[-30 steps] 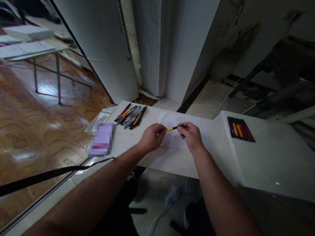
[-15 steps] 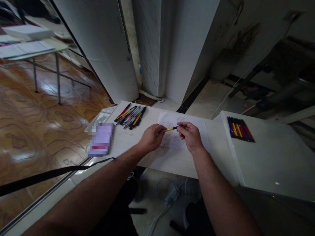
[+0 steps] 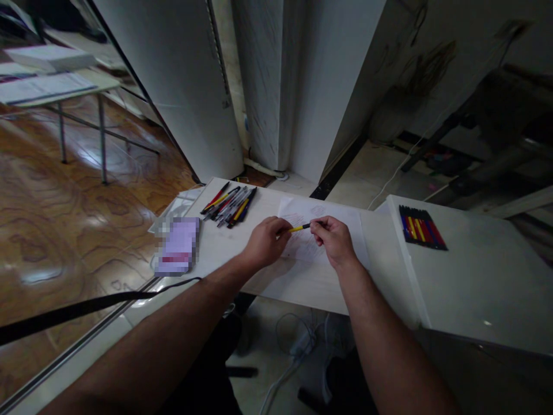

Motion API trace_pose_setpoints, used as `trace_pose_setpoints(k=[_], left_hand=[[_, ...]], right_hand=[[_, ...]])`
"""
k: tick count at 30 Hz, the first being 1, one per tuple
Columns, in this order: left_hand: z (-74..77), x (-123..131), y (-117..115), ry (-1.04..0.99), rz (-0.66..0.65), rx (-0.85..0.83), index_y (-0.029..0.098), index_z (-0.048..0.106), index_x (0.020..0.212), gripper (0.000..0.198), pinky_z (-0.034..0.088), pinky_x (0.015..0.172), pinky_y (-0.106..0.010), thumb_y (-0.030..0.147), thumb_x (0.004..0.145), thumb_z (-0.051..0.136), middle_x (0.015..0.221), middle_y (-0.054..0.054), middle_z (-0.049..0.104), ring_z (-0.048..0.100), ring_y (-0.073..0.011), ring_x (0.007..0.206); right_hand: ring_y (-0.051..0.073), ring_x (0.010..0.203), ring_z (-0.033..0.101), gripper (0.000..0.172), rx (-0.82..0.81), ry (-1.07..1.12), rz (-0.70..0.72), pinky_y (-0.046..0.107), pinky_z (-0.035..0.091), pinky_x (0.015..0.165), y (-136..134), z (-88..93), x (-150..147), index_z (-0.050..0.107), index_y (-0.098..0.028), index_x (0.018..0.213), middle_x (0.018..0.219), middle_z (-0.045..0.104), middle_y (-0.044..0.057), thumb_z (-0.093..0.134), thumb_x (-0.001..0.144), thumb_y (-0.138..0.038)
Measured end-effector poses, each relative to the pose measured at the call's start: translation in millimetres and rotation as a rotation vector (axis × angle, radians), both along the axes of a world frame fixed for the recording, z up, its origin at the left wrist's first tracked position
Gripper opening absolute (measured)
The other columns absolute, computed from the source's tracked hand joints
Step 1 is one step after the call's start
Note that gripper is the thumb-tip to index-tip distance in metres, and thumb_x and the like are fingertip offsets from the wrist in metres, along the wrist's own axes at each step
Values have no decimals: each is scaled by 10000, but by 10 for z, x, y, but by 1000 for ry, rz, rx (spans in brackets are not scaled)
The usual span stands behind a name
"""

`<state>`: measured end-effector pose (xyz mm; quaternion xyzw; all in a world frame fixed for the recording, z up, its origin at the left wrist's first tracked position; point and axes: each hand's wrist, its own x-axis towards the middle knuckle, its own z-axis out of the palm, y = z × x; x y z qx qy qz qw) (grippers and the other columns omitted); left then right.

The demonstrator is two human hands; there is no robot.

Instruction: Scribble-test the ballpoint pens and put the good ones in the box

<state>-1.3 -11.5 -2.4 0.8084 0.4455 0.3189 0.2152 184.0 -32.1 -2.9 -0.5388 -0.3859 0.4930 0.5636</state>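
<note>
Left hand and right hand each pinch one end of a yellow pen, held level above the paper near the table's far edge; loose pens lie toward its far left corner.

- Floor, left: glossy wood-grain boards, on which bright patches of light are reflected.
- Tiled floor, right: pale, dimly lit, crossed by a white cable.
- Wall panels: white, set at angles beside a marbled pillar.
- Table, far left: pale top carried on thin metal legs.
- Worktop: pale, adjoined at the right by a white cabinet top.
</note>
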Motion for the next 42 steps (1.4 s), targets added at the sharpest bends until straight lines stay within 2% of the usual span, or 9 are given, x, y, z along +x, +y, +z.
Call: trace_pose_setpoints(k=[5,11,21,26,34,39,42], left_hand=[[-1,3,-1,-17,3,-3,159,668,888,112,448,671,-271,203,837,579,815,-48,631,567,-157,751],[28,3,2,-31,-45,-68,149,689,927,174,439,660,-264,203,879,531,834,-57,680,593,-149,733],[42,8,-3,-7,-43,-75,152,682,840,138,419,615,-252,214,853,559,781,-43,671,576,-138,677],[39,3,-1,-23,-25,-38,161,676,822,77,439,634,-254,190,805,606,774,-34,658,580,-142,692],[4,-3,4,-33,-14,4,165,680,833,96,445,641,-260,214,822,598,781,-41,658,586,-148,708],[19,6,-6,-50,-30,-37,159,689,861,150,434,637,-254,232,860,558,780,-41,669,586,-138,693],[41,12,-15,-52,-50,-68,158,693,874,171,428,630,-248,235,873,541,780,-40,674,584,-132,681]], right_hand=[[66,461,457,254,-4,-4,-10,191,329,395,-6,5,-15,633,-166,732,587,599,-22,756,659,-376],[63,470,458,254,41,75,42,185,323,393,-7,18,0,692,-166,868,614,606,-29,754,653,-286],[67,474,469,209,43,88,34,188,326,397,-5,15,-3,686,-157,815,607,621,-18,752,652,-271],[70,470,470,232,27,36,17,196,338,404,-5,11,-8,660,-163,779,603,620,-18,760,657,-334],[72,465,464,265,9,27,3,199,338,404,-11,12,-22,615,-176,709,590,612,-18,763,666,-392],[73,481,463,263,34,80,38,202,326,398,-11,30,-27,683,-173,834,635,618,-21,773,646,-333],[70,479,455,239,44,84,48,203,327,398,-9,27,-25,697,-167,833,628,612,-22,761,646,-303]])
